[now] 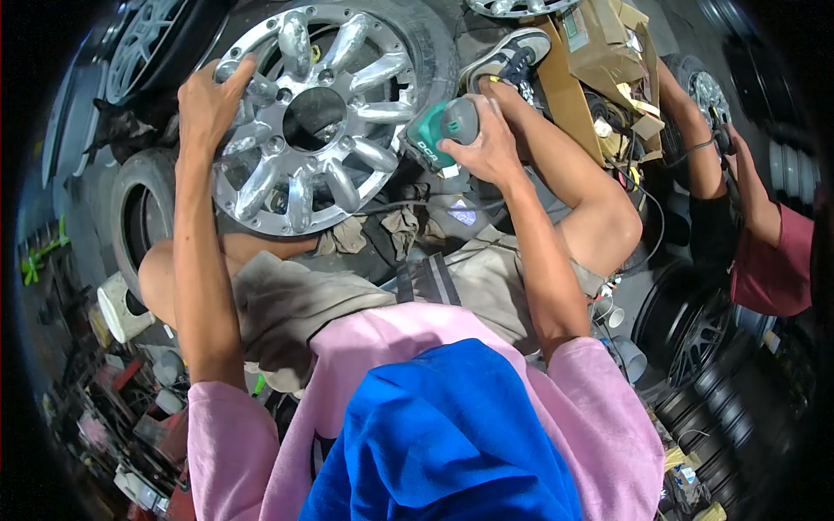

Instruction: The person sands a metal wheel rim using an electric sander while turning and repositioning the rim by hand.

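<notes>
A silver multi-spoke alloy wheel (pixel 382 113) leans in front of me against a black tire, with shiny, partly scuffed spokes around a round centre hole. My left hand (pixel 210 106) grips its upper left edge, thumb lying over a spoke end. In my right hand (pixel 488 139) is a green and grey DCA palm sander (pixel 426 137), held by its rounded top. The sander is at the wheel's right edge; whether its pad touches the metal is hidden.
A cardboard box (pixel 565 95) with tools and cables stands at upper right. Another person's arm (pixel 695 130) works at a wheel beyond it. A tire (pixel 143 200) and a white bucket (pixel 117 308) lie left. Rags (pixel 346 234) and a cable lie below the wheel.
</notes>
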The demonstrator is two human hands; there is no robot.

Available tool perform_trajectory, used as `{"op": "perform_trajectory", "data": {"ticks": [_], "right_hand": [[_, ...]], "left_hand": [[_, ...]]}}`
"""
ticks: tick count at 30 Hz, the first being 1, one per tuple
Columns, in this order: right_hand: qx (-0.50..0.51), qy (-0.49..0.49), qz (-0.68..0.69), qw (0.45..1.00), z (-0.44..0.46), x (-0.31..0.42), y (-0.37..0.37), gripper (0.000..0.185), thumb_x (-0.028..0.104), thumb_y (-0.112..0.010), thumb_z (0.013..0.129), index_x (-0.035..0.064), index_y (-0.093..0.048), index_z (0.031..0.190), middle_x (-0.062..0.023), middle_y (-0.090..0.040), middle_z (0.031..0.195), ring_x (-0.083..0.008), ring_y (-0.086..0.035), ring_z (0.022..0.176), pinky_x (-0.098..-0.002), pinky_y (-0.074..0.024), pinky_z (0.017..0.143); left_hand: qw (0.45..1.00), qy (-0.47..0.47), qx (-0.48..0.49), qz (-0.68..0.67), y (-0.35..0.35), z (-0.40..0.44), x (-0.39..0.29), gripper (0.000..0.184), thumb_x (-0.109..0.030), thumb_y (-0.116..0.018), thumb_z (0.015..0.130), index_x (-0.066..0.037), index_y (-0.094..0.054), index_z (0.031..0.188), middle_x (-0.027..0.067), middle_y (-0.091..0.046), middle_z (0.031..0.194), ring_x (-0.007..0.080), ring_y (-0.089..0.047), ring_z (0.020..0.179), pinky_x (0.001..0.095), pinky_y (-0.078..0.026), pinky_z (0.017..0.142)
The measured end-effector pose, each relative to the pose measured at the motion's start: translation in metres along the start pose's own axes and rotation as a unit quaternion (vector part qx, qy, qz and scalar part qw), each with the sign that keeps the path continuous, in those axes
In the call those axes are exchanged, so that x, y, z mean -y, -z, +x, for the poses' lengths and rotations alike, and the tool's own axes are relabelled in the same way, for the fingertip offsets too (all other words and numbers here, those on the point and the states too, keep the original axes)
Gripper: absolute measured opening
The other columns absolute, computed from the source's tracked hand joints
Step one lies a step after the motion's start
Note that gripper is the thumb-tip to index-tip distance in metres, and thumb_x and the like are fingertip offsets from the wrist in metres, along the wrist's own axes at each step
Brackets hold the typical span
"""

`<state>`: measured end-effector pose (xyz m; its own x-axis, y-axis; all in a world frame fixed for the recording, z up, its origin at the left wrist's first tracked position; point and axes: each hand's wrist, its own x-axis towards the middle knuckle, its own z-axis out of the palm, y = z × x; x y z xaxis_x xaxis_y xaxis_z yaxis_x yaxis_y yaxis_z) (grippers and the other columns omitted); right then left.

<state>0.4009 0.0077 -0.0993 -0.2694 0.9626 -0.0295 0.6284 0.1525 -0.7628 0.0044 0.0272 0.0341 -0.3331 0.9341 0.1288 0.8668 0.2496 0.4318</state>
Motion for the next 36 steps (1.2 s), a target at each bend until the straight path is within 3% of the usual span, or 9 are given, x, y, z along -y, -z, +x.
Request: {"op": "perform_trajectory", "data": {"ticks": [13,15,21,25,27,28,30,33,36], "right_hand": [[-0.135,-0.077,0.017,0.988,0.005,-0.004,-0.012,0.087,0.037,-0.090,0.073,-0.0049,-0.053,0.139,-0.0266,-0.059,0.130,-0.0452,-0.060,0.125,-0.0518,-0.0498,0.105],[-0.155,-0.078,-0.001,0.985,0.010,-0.006,-0.019,0.087,0.037,-0.091,0.073,-0.0058,-0.052,0.139,-0.0275,-0.059,0.130,-0.0464,-0.060,0.124,-0.0524,-0.0496,0.105],[-0.147,-0.081,0.024,0.986,0.018,0.001,-0.026,0.086,0.038,-0.091,0.073,-0.0075,-0.053,0.135,-0.0285,-0.059,0.128,-0.0471,-0.060,0.123,-0.0529,-0.0495,0.104],[-0.131,-0.075,0.030,0.988,0.020,0.008,-0.023,0.086,0.039,-0.091,0.072,-0.0079,-0.054,0.134,-0.0296,-0.059,0.129,-0.0471,-0.061,0.123,-0.0522,-0.0499,0.104],[-0.117,-0.080,0.040,0.989,0.022,0.008,-0.023,0.086,0.040,-0.091,0.071,-0.0077,-0.055,0.133,-0.0299,-0.060,0.130,-0.0472,-0.061,0.122,-0.0520,-0.0501,0.104],[-0.119,-0.084,0.026,0.989,0.024,0.005,-0.025,0.086,0.040,-0.091,0.071,-0.0071,-0.054,0.134,-0.0299,-0.060,0.130,-0.0475,-0.061,0.122,-0.0522,-0.0503,0.104],[-0.120,-0.084,0.015,0.989,0.027,0.004,-0.026,0.086,0.039,-0.091,0.072,-0.0065,-0.054,0.134,-0.0298,-0.060,0.129,-0.0478,-0.062,0.122,-0.0524,-0.0505,0.105],[-0.112,-0.102,-0.026,0.988,0.032,0.006,-0.019,0.088,0.039,-0.090,0.072,-0.0059,-0.052,0.138,-0.0297,-0.060,0.131,-0.0476,-0.061,0.123,-0.0532,-0.0510,0.105],[-0.134,-0.098,-0.026,0.986,0.036,0.001,-0.022,0.087,0.040,-0.090,0.072,-0.0058,-0.053,0.136,-0.0294,-0.060,0.131,-0.0476,-0.062,0.123,-0.0527,-0.0512,0.105]], "left_hand": [[0.998,0.036,0.031,0.029,0.007,-0.009,0.012,0.066,-0.060,-0.071,0.096,0.004,-0.078,0.112,0.0257,-0.078,0.095,0.0392,-0.077,0.099,0.0446,-0.055,0.090],[0.993,0.050,0.082,-0.067,0.012,-0.010,0.013,0.072,-0.060,-0.063,0.103,0.009,-0.073,0.120,0.0166,-0.073,0.091,0.0209,-0.066,0.086,0.0364,-0.051,0.085],[0.994,0.021,0.038,-0.100,0.010,-0.017,0.018,0.068,-0.054,-0.052,0.111,0.010,-0.072,0.105,0.0075,-0.060,0.075,0.0163,-0.055,0.074,0.0347,-0.047,0.074],[0.992,0.055,0.089,-0.073,0.026,-0.021,0.003,0.070,-0.056,-0.050,0.110,0.010,-0.073,0.111,0.0199,-0.074,0.086,0.0277,-0.072,0.081,0.0393,-0.056,0.081],[0.956,0.132,0.177,-0.191,0.041,-0.030,-0.020,0.066,-0.055,-0.055,0.109,0.008,-0.074,0.100,0.0089,-0.064,0.068,0.0163,-0.062,0.056,0.0313,-0.050,0.054],[0.956,0.133,0.177,-0.190,0.038,-0.031,-0.018,0.066,-0.055,-0.055,0.109,0.008,-0.074,0.100,0.0089,-0.064,0.068,0.0163,-0.062,0.056,0.0313,-0.050,0.054],[0.956,0.088,0.143,-0.241,0.031,-0.036,-0.017,0.056,-0.052,-0.057,0.109,0.000,-0.077,0.111,-0.0021,-0.050,0.053,0.0067,-0.044,0.039,0.0246,-0.029,0.039],[0.951,0.095,0.118,-0.270,0.035,-0.041,-0.029,0.057,-0.052,-0.063,0.106,0.003,-0.076,0.097,-0.0022,-0.048,0.051,0.0061,-0.044,0.040,0.0252,-0.032,0.040],[0.951,0.089,0.114,-0.272,0.033,-0.041,-0.029,0.056,-0.052,-0.064,0.106,0.003,-0.077,0.100,-0.0035,-0.046,0.049,0.0050,-0.042,0.040,0.0247,-0.030,0.040]]}}
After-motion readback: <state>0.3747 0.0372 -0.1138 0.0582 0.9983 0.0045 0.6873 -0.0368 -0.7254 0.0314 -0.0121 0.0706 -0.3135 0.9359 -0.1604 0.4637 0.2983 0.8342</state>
